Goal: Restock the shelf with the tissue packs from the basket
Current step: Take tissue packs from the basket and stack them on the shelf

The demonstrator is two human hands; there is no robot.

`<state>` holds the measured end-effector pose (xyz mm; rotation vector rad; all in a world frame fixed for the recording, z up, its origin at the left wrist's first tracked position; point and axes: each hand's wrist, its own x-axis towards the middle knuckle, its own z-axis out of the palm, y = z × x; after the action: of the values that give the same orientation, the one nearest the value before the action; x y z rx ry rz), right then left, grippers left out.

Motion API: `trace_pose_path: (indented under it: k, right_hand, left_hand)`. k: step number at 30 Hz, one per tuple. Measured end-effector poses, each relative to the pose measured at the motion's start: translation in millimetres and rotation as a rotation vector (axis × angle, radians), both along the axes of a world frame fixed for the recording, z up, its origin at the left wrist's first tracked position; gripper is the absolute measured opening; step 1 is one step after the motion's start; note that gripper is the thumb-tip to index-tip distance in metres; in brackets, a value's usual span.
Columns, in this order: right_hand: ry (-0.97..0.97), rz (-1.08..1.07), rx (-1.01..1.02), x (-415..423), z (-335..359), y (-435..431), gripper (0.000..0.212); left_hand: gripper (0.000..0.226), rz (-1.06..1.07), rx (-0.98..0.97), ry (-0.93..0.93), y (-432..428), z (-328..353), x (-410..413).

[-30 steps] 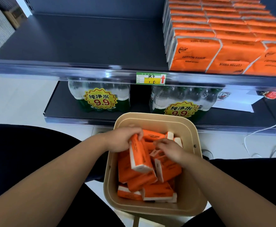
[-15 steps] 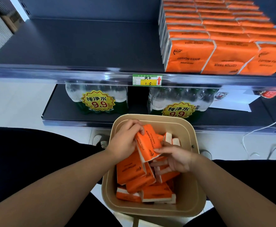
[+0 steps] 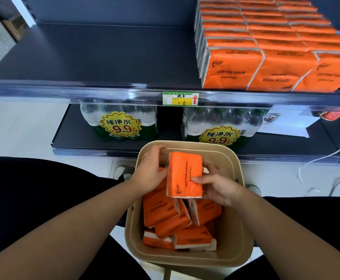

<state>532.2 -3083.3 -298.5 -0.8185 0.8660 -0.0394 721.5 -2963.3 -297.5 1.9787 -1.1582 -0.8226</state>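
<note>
An orange tissue pack (image 3: 185,174) is held flat-side up just above the tan basket (image 3: 233,229). My left hand (image 3: 151,170) grips its left edge, fingers curled behind it. My right hand (image 3: 217,184) pinches its right edge, thumb on the face. Several more orange tissue packs (image 3: 177,221) lie jumbled in the basket between my knees. The dark shelf (image 3: 96,57) above carries rows of the same orange packs (image 3: 266,47) on its right half, while its left half is bare.
A price tag (image 3: 180,98) sits on the shelf's front rail. Two shrink-wrapped water bottle packs (image 3: 120,122) stand on the lower shelf, with white paper (image 3: 286,126) to their right. A white cable (image 3: 316,162) trails on the tiled floor at right.
The pack has been lifted out of the pile and turned face up. My right hand has come off the packs in the basket and taken the pack's right edge.
</note>
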Motion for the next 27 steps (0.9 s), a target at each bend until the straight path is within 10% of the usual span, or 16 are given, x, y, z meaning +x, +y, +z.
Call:
trace_pose_path:
  k: [7, 14, 27]
  right_hand:
    - [0.008, 0.117, -0.129, -1.9, -4.6, 4.4, 0.084]
    - [0.019, 0.008, -0.22, 0.0, -3.1, 3.9, 0.044]
    - [-0.026, -0.222, -0.139, -2.5, 3.0, -7.8, 0.03]
  left_hand:
    - [0.033, -0.089, 0.199, 0.299, -2.2, 3.8, -10.4]
    - [0.021, -0.152, 0.31, 0.19, -1.9, -8.5, -6.7]
    - [0.103, -0.579, 0.672, -0.345, 23.6, -49.2, -18.4]
